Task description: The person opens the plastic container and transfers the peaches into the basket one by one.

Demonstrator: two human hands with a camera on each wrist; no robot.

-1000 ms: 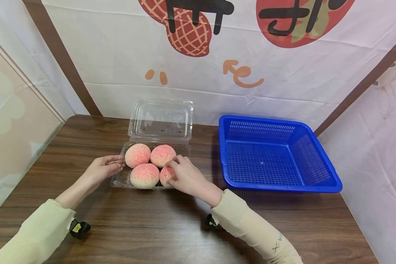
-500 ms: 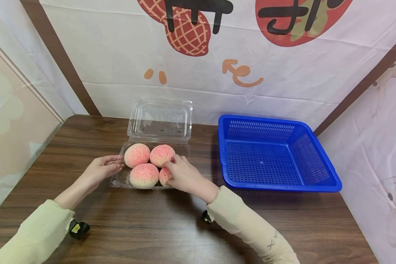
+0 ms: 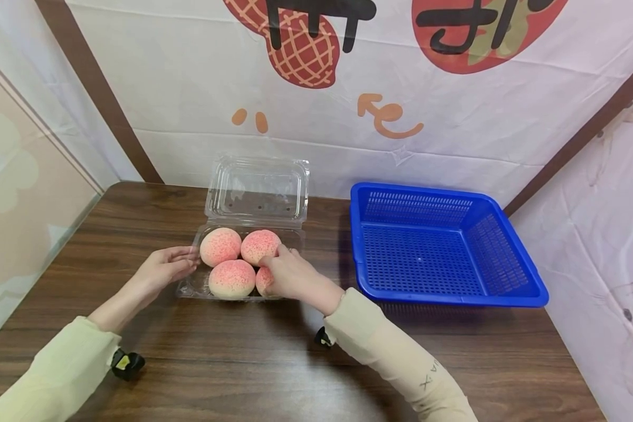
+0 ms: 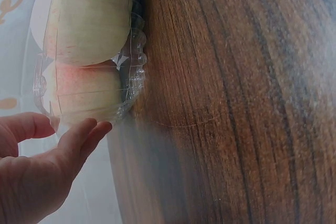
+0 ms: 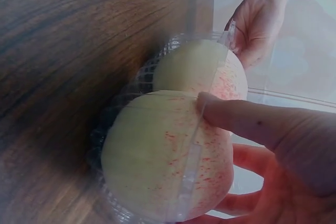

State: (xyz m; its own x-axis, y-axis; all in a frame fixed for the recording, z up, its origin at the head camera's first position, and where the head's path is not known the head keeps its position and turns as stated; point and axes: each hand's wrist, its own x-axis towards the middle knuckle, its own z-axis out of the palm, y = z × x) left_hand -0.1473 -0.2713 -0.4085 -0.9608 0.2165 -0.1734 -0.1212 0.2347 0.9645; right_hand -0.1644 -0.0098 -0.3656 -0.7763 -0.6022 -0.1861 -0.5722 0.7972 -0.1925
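Note:
Several round peaches, pale cream with pink speckles, sit in the lower half of a clear plastic clamshell box. My right hand grips the front right peach. In the right wrist view its thumb lies on one side of that peach, at the box rim, with fingers on the far side. My left hand is at the box's left side, fingers loosely extended and fingertips at the rim, near the back left peach. Also in the box are the front left peach and back right peach.
The box's clear lid stands raised behind, by the printed cloth backdrop. A blue plastic basket with slotted walls stands to the right on the brown wooden table.
My right wrist and forearm have shifted a little to the left, and the right fingers have settled about the front right peach. The left hand, box and basket have stayed put.

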